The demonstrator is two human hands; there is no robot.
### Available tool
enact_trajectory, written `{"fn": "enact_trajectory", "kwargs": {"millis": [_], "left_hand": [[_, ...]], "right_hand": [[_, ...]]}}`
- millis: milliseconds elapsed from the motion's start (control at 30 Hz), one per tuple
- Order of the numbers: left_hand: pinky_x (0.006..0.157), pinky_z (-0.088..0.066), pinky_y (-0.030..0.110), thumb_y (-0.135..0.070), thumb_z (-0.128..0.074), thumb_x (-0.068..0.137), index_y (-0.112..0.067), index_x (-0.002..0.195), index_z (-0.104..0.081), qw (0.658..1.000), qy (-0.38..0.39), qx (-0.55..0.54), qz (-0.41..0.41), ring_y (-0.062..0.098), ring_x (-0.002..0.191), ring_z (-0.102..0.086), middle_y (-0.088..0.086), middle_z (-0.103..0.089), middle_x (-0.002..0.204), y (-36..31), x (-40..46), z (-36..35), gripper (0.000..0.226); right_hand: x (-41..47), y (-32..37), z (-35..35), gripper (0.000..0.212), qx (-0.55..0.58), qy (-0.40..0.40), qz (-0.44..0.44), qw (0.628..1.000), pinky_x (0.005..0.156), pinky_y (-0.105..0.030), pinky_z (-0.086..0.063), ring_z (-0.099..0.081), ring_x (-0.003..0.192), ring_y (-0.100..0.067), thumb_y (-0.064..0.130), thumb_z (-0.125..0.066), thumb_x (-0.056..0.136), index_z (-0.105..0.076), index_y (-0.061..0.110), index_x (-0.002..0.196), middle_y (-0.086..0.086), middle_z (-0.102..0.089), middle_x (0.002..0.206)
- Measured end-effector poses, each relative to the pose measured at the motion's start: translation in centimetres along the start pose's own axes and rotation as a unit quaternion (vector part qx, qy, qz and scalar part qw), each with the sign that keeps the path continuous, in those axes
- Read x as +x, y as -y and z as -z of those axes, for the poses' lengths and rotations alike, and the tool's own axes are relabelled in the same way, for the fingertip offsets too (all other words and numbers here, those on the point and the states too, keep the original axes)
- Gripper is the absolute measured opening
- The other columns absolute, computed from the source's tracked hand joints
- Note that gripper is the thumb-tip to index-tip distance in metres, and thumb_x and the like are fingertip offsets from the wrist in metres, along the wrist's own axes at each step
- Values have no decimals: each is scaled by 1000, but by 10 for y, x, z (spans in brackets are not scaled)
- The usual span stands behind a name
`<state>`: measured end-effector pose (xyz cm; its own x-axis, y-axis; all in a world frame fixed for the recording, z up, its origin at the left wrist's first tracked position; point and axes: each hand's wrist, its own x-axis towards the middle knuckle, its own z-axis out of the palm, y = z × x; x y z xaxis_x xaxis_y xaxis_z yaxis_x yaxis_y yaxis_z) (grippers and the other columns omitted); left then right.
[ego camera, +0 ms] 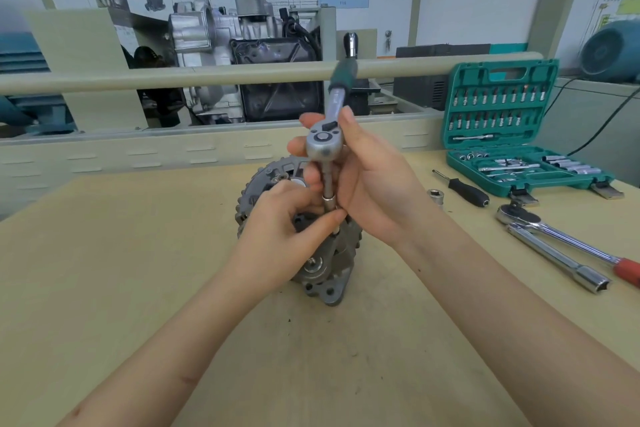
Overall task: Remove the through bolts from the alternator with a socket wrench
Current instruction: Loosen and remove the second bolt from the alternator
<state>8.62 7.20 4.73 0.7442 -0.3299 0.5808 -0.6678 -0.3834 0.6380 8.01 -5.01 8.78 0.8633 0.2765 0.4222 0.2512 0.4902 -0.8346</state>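
Note:
A grey alternator (330, 272) stands on the wooden table (138, 270) in the middle of the view. A socket wrench (323, 146) with a green handle pointing away stands over it, its extension and socket (328, 202) reaching down to the alternator's top. My right hand (374, 191) grips the ratchet head and the extension from the right. My left hand (280, 229) lies on the alternator's left side and pinches the socket's lower end with thumb and fingers. The bolt under the socket is hidden.
An open green socket set case (512, 135) stands at the right rear of the table. In front of it lie a black-handled driver (465, 189), a loose socket (435, 197), a red-handled ratchet (561, 236) and a long chrome socket bar (557, 262). A rail and engine display stand behind.

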Motion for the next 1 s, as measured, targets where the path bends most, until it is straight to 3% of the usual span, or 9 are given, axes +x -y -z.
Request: {"fn": "enact_trajectory", "kwargs": {"millis": [200,333,433,533,633,700,800,900,1000], "left_hand": [[82,-43,50,-40,-65,73,-14,66,-60,999,-46,29,3,24,83,-55,0,-55,73,-3,0,-2,27],[84,-42,49,-32,-65,74,-14,67,-62,999,-34,33,1,17,83,-53,-8,-55,70,-4,1,-1,19],[88,-39,46,-34,-62,79,-10,75,-66,999,-1,32,-10,13,89,-52,-6,-60,76,-1,1,1,25],[91,-37,40,-29,-65,80,-10,75,-67,1000,-2,29,-9,9,88,-51,-6,-59,75,-1,0,0,20],[88,-29,25,-32,-69,76,-18,69,-65,998,-35,47,1,8,89,-50,-7,-60,76,0,-2,-2,16],[88,-29,26,-35,-70,72,-25,64,-62,997,-58,46,2,8,88,-51,-13,-59,72,0,-2,-3,16],[89,-36,39,-33,-69,71,-25,62,-64,997,-63,32,4,4,86,-49,-18,-56,66,-1,-2,-4,13],[90,-39,43,-37,-69,72,-31,64,-63,999,-49,1,10,6,93,-50,-16,-59,74,1,-3,-3,12],[83,-43,33,-24,-72,73,-31,67,-67,997,-37,-53,33,14,93,-54,-12,-65,76,1,-2,-3,10]], "right_hand": [[-4,-1,-3,18,41,7,24,999,56,-22,-52,-63,59,-12,29,-52,74,-50,17,87,-3,-70,77],[-2,-1,0,21,40,-21,35,998,58,-21,-49,-63,62,-11,30,-52,72,-52,19,90,0,-69,77],[0,-1,0,31,19,-25,19,999,55,-19,-49,-60,56,-8,36,-45,78,-55,15,98,1,-70,75],[0,-1,0,35,18,-24,-5,1000,47,-17,-46,-54,46,-6,39,-35,90,-57,11,89,2,-68,66],[-2,-1,-3,35,18,-13,2,1000,46,-18,-48,-56,47,-8,40,-45,78,-58,8,81,-1,-69,70],[-2,-1,-3,41,22,-19,13,1000,50,-21,-50,-59,53,-10,37,-50,74,-50,3,97,-2,-68,74],[-1,0,-1,50,33,-35,27,998,55,-21,-50,-61,59,-12,32,-52,72,-44,8,116,-2,-63,73],[-1,-2,-1,35,30,-34,25,999,56,-21,-49,-61,59,-12,33,-51,73,-50,8,97,-3,-65,78],[-1,-2,-3,31,2,-26,9,1000,53,-19,-48,-58,52,-8,40,-44,77,-55,13,88,1,-69,72]]}}
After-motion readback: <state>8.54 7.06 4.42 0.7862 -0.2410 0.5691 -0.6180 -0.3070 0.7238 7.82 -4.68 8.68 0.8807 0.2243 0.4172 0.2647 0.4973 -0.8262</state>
